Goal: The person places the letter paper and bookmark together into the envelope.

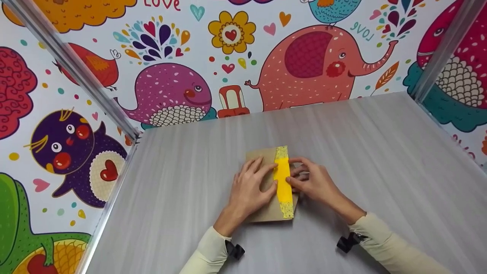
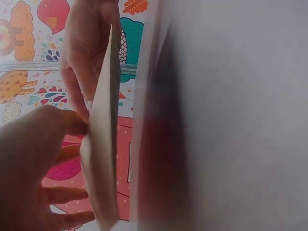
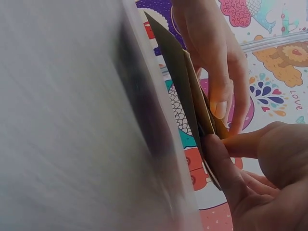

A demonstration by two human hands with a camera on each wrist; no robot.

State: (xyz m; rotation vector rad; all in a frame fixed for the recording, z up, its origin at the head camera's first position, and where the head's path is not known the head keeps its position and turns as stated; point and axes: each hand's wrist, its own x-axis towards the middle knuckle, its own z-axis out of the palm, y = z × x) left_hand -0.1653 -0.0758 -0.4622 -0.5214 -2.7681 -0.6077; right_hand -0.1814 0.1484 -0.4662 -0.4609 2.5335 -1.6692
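A brown folded paper piece lies on the table, with a yellow strip along its right side. Small patterned sections mark both ends of the strip. My left hand rests on the brown paper, its thumb and index fingertips touching the strip's left edge. At the right edge, my right hand pinches the strip between thumb and fingers, some of them hidden. Seen from the right wrist, the brown paper's layers stand slightly apart at that edge. In the left wrist view, the left fingers lie against the paper.
Grey wood-grain table surface surrounds the paper. Cartoon-printed walls stand behind and at both sides, with metal posts at the corners. Black wrist straps sit over the pale sleeves.
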